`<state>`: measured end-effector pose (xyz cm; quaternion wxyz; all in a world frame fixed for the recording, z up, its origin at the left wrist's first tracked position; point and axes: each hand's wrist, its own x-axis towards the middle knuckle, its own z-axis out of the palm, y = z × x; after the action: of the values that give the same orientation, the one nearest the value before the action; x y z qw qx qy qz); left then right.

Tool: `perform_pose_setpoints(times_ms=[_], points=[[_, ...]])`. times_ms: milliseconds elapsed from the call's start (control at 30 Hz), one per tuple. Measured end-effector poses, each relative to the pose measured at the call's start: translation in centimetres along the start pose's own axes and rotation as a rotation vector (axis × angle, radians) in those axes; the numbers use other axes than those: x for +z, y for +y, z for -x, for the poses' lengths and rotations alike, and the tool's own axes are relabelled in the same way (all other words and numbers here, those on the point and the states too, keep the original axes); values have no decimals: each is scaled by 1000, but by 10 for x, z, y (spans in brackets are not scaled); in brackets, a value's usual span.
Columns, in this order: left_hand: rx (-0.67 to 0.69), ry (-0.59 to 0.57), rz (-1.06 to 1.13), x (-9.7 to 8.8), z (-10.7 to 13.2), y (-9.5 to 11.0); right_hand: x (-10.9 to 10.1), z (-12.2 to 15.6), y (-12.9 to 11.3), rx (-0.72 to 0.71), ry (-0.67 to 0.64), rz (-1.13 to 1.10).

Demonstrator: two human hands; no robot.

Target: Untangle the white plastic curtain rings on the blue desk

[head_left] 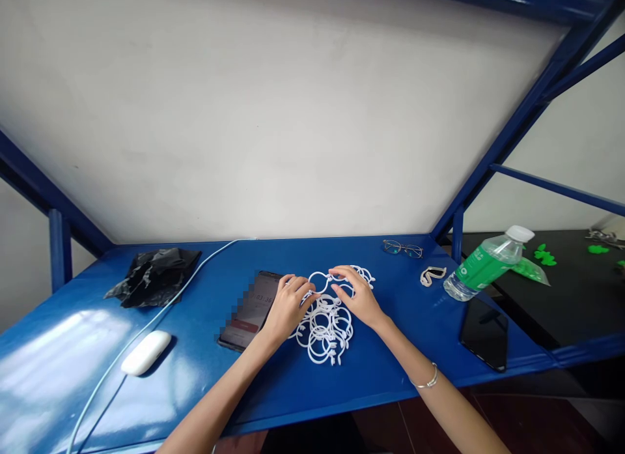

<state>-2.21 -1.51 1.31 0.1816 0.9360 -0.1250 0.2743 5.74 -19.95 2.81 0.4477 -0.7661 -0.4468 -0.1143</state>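
On the blue table (385,369), a phone (249,314) lies beside the left hand (291,303), whose grip pinches a white ring (318,273). Nearer lie heaped rings (323,331). The right hand (360,296) meets the ring's right side; whether its grip is closed, I cannot tell.

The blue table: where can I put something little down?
The blue table is bare between the right hand and the water bottle, and between the rounded white gadget and the lit phone. It's crowded in the middle, where the left hand and right hand are at white rings, and at the right edge, by the bottle and black phone.
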Motion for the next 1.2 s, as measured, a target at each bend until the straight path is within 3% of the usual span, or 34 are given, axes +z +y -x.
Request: perform_pose_setpoints(times_ms=[233, 467, 733, 1000, 1200], points=[[37, 14, 59, -3, 0, 5, 1, -1, 2, 49, 36, -101], [-78, 21, 166, -2, 1, 5, 1, 1, -2, 63, 27, -144], [-111, -18, 265, -9, -1, 9, 1, 3, -1, 64, -1, -185], [-74, -25, 174, -7, 0, 8, 3, 3, -5, 52, 26, -142], [-133, -29, -89, 1, 1, -3, -2, 1, 10, 147, 130, 177]])
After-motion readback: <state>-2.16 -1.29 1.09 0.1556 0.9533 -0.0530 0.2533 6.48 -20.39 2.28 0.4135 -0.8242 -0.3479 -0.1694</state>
